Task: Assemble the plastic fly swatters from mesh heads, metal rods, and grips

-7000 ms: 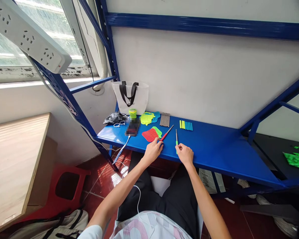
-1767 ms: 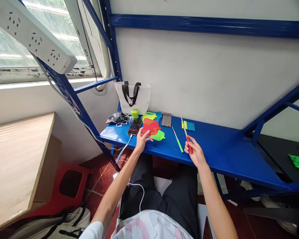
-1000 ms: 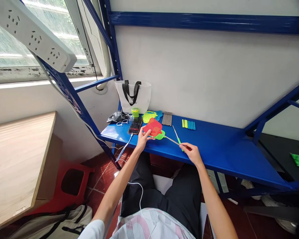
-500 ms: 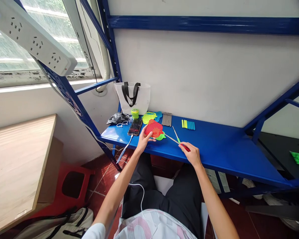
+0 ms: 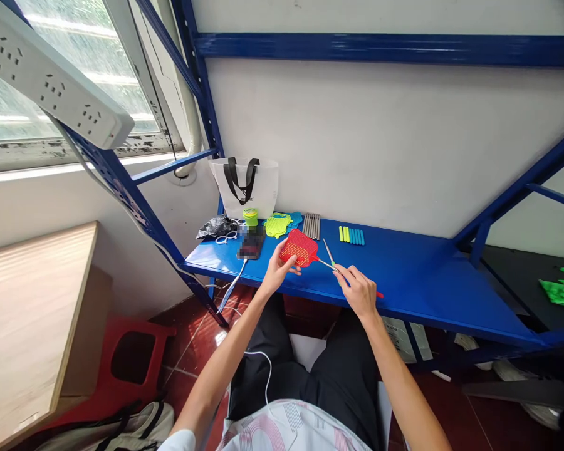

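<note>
The white bag [image 5: 267,181] with black handles stands upright on the table [image 5: 413,269]; its contents cannot be made out. Just in front of it sits a small green tub [image 5: 250,217], lid on, contents hidden. A crumpled dark plastic bag [image 5: 216,227] lies in front and to the left of the white bag.

Nearer the person than the white bag, and to its right, the left hand [image 5: 278,269] pinches the red mesh head [image 5: 301,247] by its left edge. Farther right of the bag, the right hand [image 5: 358,289] has its grip closed on the red-handled rod [image 5: 326,265], whose tip meets the head's neck; how deep it sits cannot be told.

Right of the bag lie a yellow mesh head [image 5: 277,225], a blue one partly beneath it, grey rods [image 5: 311,226] and short sticks [image 5: 344,234]. The right hand partly covers a green-handled rod [image 5: 328,249]. A phone [image 5: 250,241] lies before the bag.
</note>
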Available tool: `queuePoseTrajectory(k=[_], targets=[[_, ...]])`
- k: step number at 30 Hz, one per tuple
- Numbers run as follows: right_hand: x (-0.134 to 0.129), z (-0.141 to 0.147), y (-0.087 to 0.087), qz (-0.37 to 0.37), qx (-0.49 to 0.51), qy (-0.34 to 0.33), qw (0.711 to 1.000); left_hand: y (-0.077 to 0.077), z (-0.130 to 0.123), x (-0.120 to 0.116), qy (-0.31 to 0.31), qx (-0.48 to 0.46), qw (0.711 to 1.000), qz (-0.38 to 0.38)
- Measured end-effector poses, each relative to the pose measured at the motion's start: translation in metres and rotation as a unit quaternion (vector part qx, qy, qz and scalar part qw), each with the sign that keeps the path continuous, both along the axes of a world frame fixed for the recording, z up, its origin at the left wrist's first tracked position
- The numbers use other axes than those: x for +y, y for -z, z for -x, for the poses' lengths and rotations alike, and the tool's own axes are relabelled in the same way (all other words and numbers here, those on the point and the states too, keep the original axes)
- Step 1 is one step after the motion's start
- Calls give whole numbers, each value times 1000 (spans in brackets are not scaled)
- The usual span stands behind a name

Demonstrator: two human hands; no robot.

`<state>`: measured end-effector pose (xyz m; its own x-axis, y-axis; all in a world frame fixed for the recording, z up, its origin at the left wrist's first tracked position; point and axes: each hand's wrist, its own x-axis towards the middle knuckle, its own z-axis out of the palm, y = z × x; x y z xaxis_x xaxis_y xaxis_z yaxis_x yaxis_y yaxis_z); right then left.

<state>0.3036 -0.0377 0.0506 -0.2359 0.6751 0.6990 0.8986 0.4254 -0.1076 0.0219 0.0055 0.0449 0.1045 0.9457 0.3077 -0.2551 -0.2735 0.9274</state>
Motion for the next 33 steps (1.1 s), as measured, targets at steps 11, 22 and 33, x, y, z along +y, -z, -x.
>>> queuePoseTrajectory(k=[11, 22, 33], targets=[[-10, 14, -9, 30, 22, -12, 999, -9, -20, -19, 64, -2, 998, 0], [-6, 15, -16, 310, 320, -156, 882, -17, -12, -21, 115, 39, 992, -29], [-12, 27, -29, 393, 383, -170, 819, -33, 3, -22, 108, 88, 990, -8]])
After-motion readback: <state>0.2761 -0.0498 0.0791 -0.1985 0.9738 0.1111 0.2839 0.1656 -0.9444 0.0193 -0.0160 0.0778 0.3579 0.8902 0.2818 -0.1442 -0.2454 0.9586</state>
